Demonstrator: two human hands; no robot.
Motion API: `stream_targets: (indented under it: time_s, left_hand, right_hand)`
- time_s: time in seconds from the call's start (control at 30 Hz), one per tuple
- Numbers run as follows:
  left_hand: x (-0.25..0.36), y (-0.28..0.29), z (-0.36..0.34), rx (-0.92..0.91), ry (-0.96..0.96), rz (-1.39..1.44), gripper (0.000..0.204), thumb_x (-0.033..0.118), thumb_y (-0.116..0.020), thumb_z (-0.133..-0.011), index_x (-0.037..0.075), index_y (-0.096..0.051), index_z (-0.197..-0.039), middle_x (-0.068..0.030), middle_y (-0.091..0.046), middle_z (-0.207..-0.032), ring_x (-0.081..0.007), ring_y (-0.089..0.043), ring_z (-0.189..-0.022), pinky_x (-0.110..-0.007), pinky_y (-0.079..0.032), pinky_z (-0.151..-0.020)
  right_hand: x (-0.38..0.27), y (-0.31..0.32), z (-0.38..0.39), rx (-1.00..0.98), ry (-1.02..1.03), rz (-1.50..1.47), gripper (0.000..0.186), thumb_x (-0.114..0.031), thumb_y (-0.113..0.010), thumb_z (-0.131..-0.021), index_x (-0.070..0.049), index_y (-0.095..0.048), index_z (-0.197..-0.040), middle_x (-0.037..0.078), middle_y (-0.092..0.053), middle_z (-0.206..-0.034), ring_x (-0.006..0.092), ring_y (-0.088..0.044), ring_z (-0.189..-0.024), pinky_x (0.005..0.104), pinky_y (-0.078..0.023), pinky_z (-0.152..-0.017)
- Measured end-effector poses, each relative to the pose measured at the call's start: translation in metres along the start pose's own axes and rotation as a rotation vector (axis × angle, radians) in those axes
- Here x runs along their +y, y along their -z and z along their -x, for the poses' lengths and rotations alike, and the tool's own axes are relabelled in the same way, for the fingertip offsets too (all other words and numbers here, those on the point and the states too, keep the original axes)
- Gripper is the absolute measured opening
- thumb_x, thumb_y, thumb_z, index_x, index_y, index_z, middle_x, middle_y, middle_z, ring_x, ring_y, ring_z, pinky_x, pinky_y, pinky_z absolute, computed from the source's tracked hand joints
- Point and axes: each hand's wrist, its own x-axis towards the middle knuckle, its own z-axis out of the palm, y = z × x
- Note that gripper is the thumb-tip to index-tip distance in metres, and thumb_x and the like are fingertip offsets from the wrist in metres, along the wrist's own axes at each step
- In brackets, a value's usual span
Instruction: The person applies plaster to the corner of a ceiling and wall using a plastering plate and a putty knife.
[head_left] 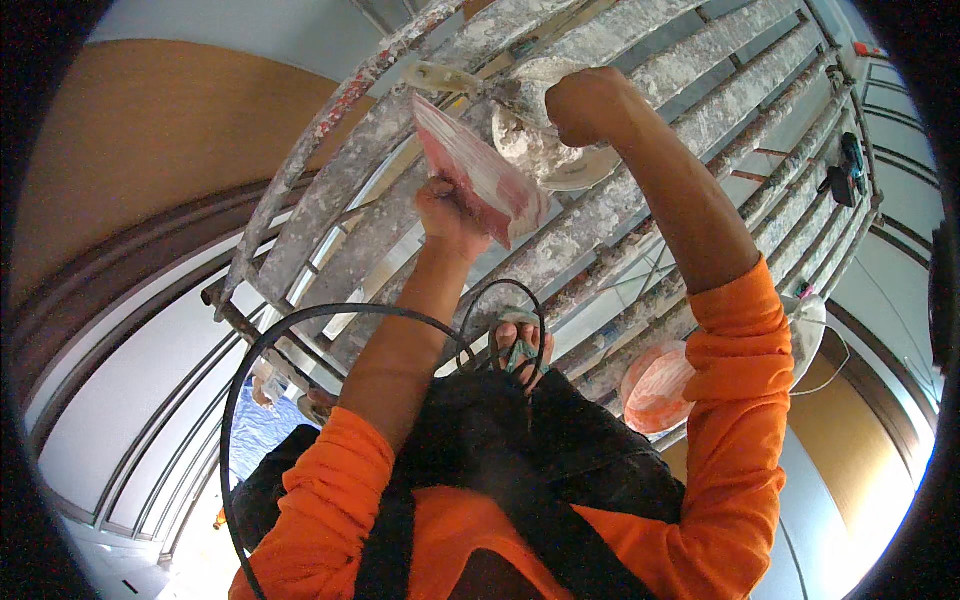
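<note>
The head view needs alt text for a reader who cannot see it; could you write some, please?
A person in orange sleeves stands on a plaster-spattered scaffold platform, the left hand gripping a pink-smeared flat board and the right hand a trowel over a lump of white plaster. A black cable loops below.

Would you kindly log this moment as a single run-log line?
left hand: grips pink plaster hawk | right hand: holds trowel with plaster | setting: plaster-crusted scaffold planks

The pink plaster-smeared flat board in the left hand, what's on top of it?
The pink plaster-smeared flat board carries only thin white smears on its visible face. The left hand covers its lower edge, so the handle there can't be seen.
</note>
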Motion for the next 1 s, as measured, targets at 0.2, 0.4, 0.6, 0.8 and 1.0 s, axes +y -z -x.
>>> stream_targets:
  time_s: [0.2, 0.4, 0.6, 0.8, 1.0]
  left_hand:
    - [-0.011, -0.035, 0.028, -0.015, 0.001, 0.063, 0.047, 0.020, -0.042, -0.059, 0.010, -0.053, -0.103, -0.0099, -0.054, -0.102, -0.0309, -0.051, -0.098, -0.051, -0.036, -0.093]
    - [-0.014, -0.021, 0.024, -0.162, 0.086, 0.103, 0.061, 0.024, -0.044, -0.064, 0.012, -0.043, -0.123, -0.0140, -0.034, -0.130, -0.0420, -0.027, -0.122, -0.072, -0.014, -0.092]
    - [-0.016, -0.017, 0.024, -0.302, 0.150, 0.156, 0.062, 0.025, -0.045, -0.068, 0.010, -0.041, -0.128, -0.0150, -0.045, -0.128, -0.0432, -0.036, -0.120, -0.074, -0.007, -0.094]
    - [-0.019, -0.019, 0.025, -0.464, 0.145, 0.113, 0.055, 0.028, -0.045, -0.073, 0.013, -0.043, -0.126, -0.0156, -0.040, -0.132, -0.0433, -0.035, -0.121, -0.072, -0.005, -0.096]
    - [-0.015, -0.021, 0.028, -0.400, 0.153, 0.058, 0.049, 0.025, -0.045, -0.072, 0.020, -0.050, -0.121, -0.0151, -0.027, -0.140, -0.0421, -0.027, -0.126, -0.070, -0.004, -0.098]
  right_hand:
    - [-0.002, -0.018, -0.017, -0.024, 0.060, -0.028, 0.020, -0.012, -0.058, -0.061, -0.007, -0.067, -0.079, 0.012, -0.065, -0.081, 0.0284, -0.063, -0.077, 0.0395, -0.050, -0.066]
    - [0.006, -0.026, -0.038, -0.161, 0.145, -0.162, 0.028, -0.014, -0.059, -0.056, -0.006, -0.068, -0.081, 0.015, -0.065, -0.087, 0.0300, -0.062, -0.078, 0.0432, -0.047, -0.068]
    - [0.006, -0.042, -0.055, -0.204, 0.294, -0.210, 0.030, -0.016, -0.061, -0.056, -0.003, -0.066, -0.083, 0.017, -0.063, -0.083, 0.0330, -0.060, -0.076, 0.0461, -0.045, -0.069]
    - [0.005, -0.024, -0.054, -0.320, 0.376, -0.164, 0.028, -0.013, -0.062, -0.057, -0.003, -0.064, -0.082, 0.018, -0.062, -0.078, 0.0337, -0.058, -0.071, 0.0455, -0.043, -0.065]
    - [0.002, -0.031, -0.046, -0.154, 0.165, -0.174, 0.023, -0.009, -0.057, -0.061, -0.006, -0.066, -0.082, 0.016, -0.063, -0.077, 0.0330, -0.060, -0.072, 0.0441, -0.046, -0.064]
